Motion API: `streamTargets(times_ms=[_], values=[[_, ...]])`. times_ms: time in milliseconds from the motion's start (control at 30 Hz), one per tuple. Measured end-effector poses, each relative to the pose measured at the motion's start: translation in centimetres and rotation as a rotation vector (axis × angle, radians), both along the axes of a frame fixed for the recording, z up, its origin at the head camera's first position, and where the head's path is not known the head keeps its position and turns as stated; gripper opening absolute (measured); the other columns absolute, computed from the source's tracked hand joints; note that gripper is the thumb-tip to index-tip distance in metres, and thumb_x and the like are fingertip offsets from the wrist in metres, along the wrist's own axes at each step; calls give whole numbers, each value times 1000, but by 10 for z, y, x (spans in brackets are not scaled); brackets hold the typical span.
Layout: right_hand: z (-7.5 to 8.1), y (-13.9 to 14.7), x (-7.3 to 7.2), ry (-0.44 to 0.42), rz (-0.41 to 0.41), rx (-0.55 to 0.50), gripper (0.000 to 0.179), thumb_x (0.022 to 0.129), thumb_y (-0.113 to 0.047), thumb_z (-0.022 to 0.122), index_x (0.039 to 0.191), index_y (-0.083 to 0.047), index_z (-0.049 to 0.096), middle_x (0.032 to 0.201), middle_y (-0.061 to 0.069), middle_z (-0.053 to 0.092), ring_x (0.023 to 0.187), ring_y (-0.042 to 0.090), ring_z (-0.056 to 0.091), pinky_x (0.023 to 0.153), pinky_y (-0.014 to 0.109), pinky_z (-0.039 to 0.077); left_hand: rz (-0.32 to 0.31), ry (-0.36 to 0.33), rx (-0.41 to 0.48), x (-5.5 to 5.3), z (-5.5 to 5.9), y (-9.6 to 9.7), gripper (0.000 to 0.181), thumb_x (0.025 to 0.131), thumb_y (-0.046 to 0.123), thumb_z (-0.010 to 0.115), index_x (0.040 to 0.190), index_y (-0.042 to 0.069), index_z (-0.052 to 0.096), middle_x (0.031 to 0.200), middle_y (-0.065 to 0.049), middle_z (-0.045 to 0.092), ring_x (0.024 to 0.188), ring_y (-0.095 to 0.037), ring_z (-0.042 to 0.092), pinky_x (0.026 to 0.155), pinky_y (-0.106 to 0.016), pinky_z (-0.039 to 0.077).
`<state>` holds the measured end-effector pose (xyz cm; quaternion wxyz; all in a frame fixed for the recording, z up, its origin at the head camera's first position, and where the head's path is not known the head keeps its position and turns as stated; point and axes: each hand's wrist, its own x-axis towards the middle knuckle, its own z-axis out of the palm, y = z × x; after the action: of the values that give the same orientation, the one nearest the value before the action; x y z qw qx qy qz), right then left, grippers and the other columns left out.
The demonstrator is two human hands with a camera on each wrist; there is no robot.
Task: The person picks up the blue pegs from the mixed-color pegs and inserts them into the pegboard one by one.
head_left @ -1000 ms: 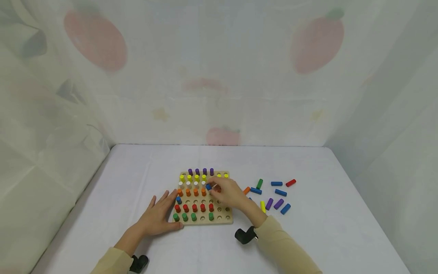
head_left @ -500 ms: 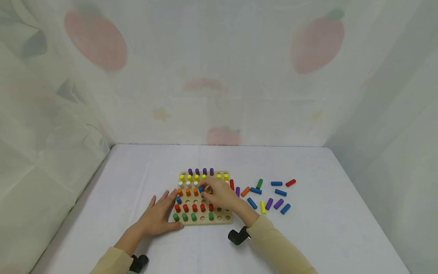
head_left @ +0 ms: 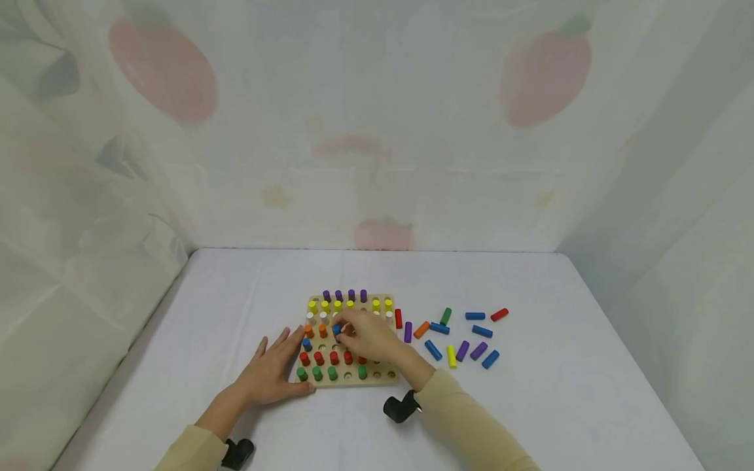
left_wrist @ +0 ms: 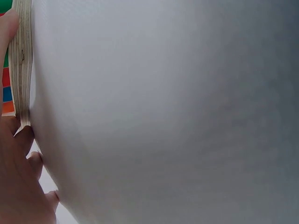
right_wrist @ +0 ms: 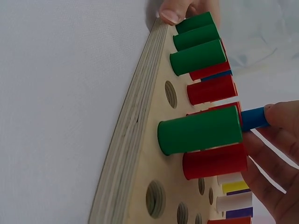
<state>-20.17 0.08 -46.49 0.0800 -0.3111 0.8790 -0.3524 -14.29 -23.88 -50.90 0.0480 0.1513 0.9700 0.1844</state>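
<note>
A wooden pegboard (head_left: 370, 383) with rows of upright coloured pegs lies on the table. My right hand (head_left: 372, 336) pinches a blue peg (right_wrist: 255, 118) between thumb and fingers, held over the board beside the orange pegs (head_left: 315, 331). Toward the board's left edge, a blue peg (head_left: 307, 344) stands in the row between the orange and the red pegs (head_left: 319, 358). My left hand (head_left: 265, 378) rests at the board's left side with fingers spread and straight. Its thumb (right_wrist: 172, 14) touches the near left corner. Part of the white row is hidden behind my right hand.
Several loose pegs lie on the white-covered table (head_left: 530, 405) right of the board, among them a yellow peg (head_left: 451, 356), a green peg (head_left: 446, 316) and a red peg (head_left: 499, 314). Pale fabric (head_left: 377, 131) hangs behind the table and at both sides.
My right hand has moved left and slightly nearer across the board, carrying the blue peg from beside the white row to beside the orange pegs. My left hand has stayed put.
</note>
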Motion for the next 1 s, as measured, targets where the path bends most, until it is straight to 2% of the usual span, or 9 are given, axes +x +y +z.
streamTargets(times_ms=[100, 200, 400, 633, 1000], values=[[0, -3, 0, -25, 9, -7, 22, 89, -20, 61, 111, -19, 58, 102, -7, 62, 85, 1, 57, 67, 10, 48, -3, 3, 2, 0, 0, 0, 112, 63, 75, 62, 148, 16, 20, 149, -4, 31, 139, -33, 22, 107, -64, 8], [-1, -7, 1, -11, 19, 8, 24, 90, -20, 60, 113, -18, 59, 105, -6, 63, 84, 1, 56, 67, 9, 47, -4, 6, 2, 0, -1, -1, 112, 63, 75, 61, 148, 16, 20, 150, -4, 30, 139, -33, 22, 107, -64, 8], [-2, -12, 2, 30, 25, 22, 21, 89, -19, 61, 110, -18, 60, 98, -8, 65, 77, 0, 54, 65, 9, 46, -1, 4, 7, 0, -1, -1, 113, 62, 76, 61, 148, 17, 19, 150, -4, 30, 139, -32, 22, 107, -64, 7], [-2, -18, 2, 28, 44, 34, 20, 89, -19, 61, 109, -20, 60, 95, -11, 63, 76, 1, 53, 68, 9, 46, -4, 11, 7, 0, -2, -1, 113, 62, 77, 60, 149, 18, 18, 150, -3, 30, 139, -32, 22, 107, -64, 7], [-10, -27, 0, 21, 61, 53, 18, 89, -18, 61, 107, -17, 60, 94, -11, 62, 73, -1, 52, 62, 7, 45, -13, 14, 20, -1, -3, -2, 112, 62, 76, 61, 149, 19, 18, 151, -3, 28, 139, -32, 21, 106, -65, 6]])
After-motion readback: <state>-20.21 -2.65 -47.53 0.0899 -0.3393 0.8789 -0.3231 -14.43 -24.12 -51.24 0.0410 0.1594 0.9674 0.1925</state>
